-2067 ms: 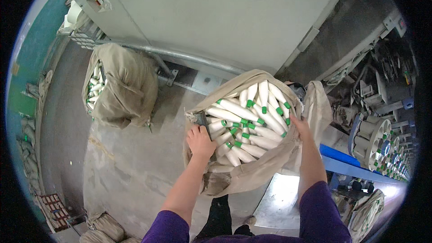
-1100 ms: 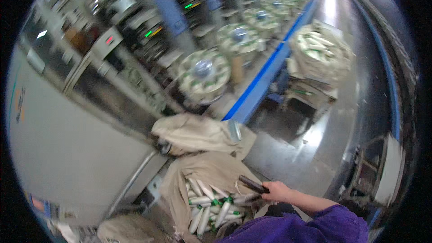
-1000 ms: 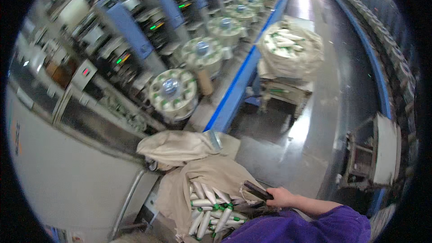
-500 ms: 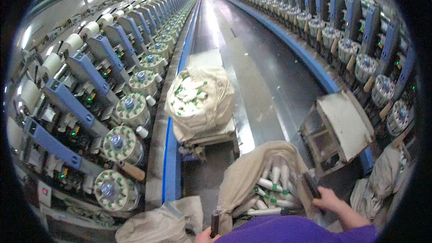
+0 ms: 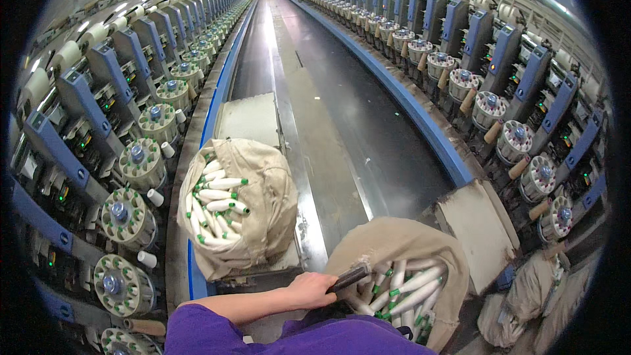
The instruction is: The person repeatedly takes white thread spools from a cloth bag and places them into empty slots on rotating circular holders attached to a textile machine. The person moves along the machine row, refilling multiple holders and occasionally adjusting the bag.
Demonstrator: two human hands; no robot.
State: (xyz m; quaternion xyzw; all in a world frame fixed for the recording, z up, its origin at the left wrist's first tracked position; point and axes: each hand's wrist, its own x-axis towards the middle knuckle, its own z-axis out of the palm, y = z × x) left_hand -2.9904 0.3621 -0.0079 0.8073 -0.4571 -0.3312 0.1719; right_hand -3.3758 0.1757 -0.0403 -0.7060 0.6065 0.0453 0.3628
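Observation:
My left hand (image 5: 311, 290) is wrapped round a dark bar-shaped handle (image 5: 350, 278) in front of me, its forearm reaching in from the lower left. Just beyond the handle stands a beige cloth sack (image 5: 394, 233), its mouth gaping toward me. Inside it lie several white yarn bobbins (image 5: 418, 297) with green ends. My right hand is out of view. To the left, a second beige sack (image 5: 269, 204) is heaped with more white, green-ended yarn bobbins (image 5: 220, 194).
Rows of blue winding units (image 5: 84, 100) with round bobbin magazines (image 5: 129, 217) line both sides. A worn pale box (image 5: 476, 223) stands to the right, with another cloth sack (image 5: 526, 289) beyond it. A long dark aisle floor (image 5: 355, 118) runs ahead.
My left hand now lies farther right in view, on a handle by the sack. The right hand, which gripped another handle, has left view. Both bobbin sacks appear closer and the view has shifted.

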